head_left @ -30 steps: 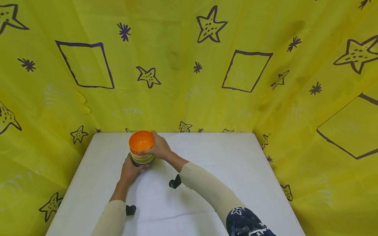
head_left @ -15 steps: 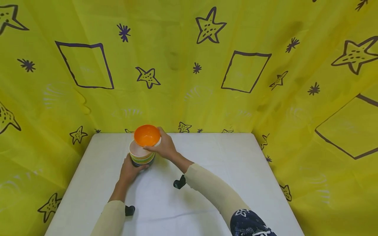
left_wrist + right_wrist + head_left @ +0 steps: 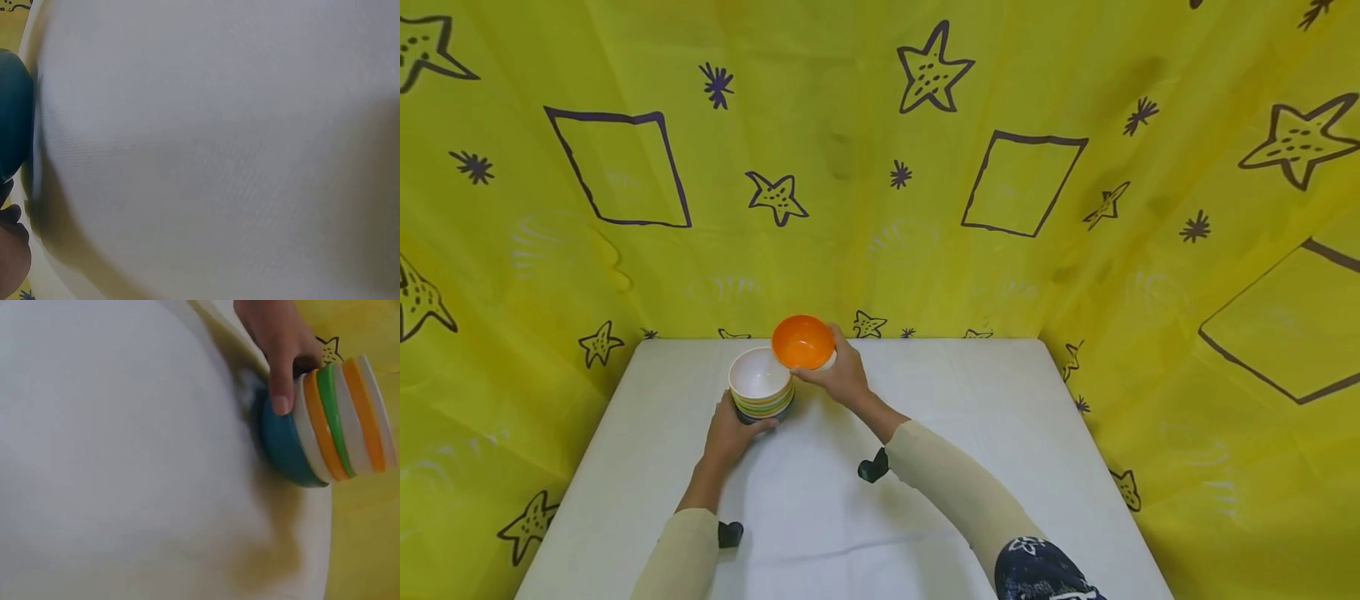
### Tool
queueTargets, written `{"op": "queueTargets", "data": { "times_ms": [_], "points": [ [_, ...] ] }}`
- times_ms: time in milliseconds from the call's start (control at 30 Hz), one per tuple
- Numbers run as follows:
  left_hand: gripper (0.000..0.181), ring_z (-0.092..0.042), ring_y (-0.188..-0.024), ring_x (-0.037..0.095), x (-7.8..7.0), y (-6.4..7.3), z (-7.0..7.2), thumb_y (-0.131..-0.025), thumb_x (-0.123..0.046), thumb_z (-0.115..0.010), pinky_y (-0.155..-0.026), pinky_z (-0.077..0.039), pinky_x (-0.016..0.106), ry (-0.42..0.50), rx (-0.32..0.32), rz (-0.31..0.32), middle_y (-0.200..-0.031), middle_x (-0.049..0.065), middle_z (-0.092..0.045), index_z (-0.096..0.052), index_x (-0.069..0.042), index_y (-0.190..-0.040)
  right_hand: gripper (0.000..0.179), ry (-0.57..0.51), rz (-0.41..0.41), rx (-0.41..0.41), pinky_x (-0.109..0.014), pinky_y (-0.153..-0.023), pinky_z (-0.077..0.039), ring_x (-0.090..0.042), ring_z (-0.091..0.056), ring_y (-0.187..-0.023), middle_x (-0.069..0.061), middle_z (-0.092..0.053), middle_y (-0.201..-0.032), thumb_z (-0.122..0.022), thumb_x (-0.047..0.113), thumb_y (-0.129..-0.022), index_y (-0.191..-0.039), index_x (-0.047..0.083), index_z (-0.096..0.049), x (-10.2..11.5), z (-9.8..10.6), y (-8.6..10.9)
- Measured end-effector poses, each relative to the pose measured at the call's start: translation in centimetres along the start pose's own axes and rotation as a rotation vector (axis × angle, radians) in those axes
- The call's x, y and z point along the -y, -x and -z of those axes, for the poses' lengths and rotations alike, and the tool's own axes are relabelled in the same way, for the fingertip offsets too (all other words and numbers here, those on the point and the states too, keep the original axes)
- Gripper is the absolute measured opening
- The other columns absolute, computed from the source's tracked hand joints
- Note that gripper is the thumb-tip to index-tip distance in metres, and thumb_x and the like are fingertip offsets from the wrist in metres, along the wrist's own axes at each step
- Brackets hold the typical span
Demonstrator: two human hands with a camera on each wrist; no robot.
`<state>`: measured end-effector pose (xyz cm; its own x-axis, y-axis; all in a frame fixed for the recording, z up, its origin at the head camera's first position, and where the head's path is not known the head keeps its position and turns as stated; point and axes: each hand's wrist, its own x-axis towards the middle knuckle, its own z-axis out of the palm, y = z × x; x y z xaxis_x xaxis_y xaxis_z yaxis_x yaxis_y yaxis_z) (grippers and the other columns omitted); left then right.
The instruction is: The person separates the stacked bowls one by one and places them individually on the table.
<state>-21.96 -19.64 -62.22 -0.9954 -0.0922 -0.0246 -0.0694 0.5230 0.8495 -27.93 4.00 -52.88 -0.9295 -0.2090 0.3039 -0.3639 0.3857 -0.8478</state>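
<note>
In the head view, my right hand [image 3: 844,373] holds an orange bowl [image 3: 803,343] by its right side, above the table and to the right of a stack of nested bowls [image 3: 763,400]. Something white shows under the orange bowl's rim; I cannot tell whether it is a second bowl. My left hand [image 3: 730,435] grips the stack low down, thumb in front and fingers at the left. A white bowl [image 3: 760,375] tops the stack. The right wrist view shows white, orange and green rims above a blue bottom bowl [image 3: 284,444], with the left thumb [image 3: 281,394] against it.
The bowls stand near the back left of a white table [image 3: 970,433]. Yellow curtains [image 3: 865,267] with drawn stars close off the back and both sides. Dark wrist camera mounts [image 3: 872,467] stick out from both sleeves.
My right hand has lifted the orange bowl off the stack and carried it right, uncovering the white bowl. My left hand has stayed on the stack.
</note>
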Motion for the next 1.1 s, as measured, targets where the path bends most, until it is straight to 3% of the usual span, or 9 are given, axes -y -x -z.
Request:
{"op": "queueTargets", "data": {
  "times_ms": [300, 433, 933, 1100],
  "points": [
    [0.111, -0.04, -0.145, 0.048, 0.4, -0.3, 0.5, -0.078, -0.027, -0.097, -0.123, -0.028, 0.061, -0.001, 0.02, 0.034, -0.154, 0.031, -0.043, -0.027, 0.005, -0.158, 0.087, -0.011, -0.088, -0.011, -0.041, -0.108, -0.052, -0.024, -0.062, -0.127, -0.007, -0.063, -0.142, -0.095, 0.027, -0.079, -0.151, 0.012, -0.047, -3.4, 0.1, 2.1],
    [0.114, -0.037, -0.147, 0.048, 0.6, -0.6, 0.5, -0.078, -0.028, -0.096, -0.123, -0.027, 0.061, 0.003, 0.034, 0.037, -0.157, 0.031, -0.04, -0.025, 0.005, -0.16, 0.087, 0.036, -0.106, -0.004, -0.041, -0.107, -0.053, -0.025, -0.063, -0.125, -0.008, -0.063, -0.141, -0.096, 0.028, -0.079, -0.149, 0.01, -0.047, -4.5, 0.2, 3.0],
    [0.116, -0.035, -0.148, 0.049, 0.4, -1.1, 0.7, -0.078, -0.029, -0.096, -0.124, -0.026, 0.06, -0.004, 0.058, 0.034, -0.159, 0.032, -0.038, -0.022, 0.005, -0.162, 0.084, 0.074, -0.103, 0.094, -0.041, -0.109, -0.051, -0.022, -0.063, -0.123, -0.008, -0.065, -0.137, -0.094, 0.029, -0.078, -0.145, 0.007, -0.047, -7.2, -0.3, 5.8],
    [0.117, -0.034, -0.149, 0.049, 0.2, -1.2, 0.7, -0.079, -0.028, -0.095, -0.124, -0.026, 0.06, -0.009, 0.064, 0.054, -0.159, 0.032, -0.037, -0.021, 0.005, -0.162, 0.087, 0.075, -0.137, 0.118, -0.04, -0.11, -0.051, -0.021, -0.062, -0.125, -0.006, -0.064, -0.139, -0.095, 0.031, -0.078, -0.147, 0.009, -0.046, -7.7, -0.4, 6.3]
  ]
}}
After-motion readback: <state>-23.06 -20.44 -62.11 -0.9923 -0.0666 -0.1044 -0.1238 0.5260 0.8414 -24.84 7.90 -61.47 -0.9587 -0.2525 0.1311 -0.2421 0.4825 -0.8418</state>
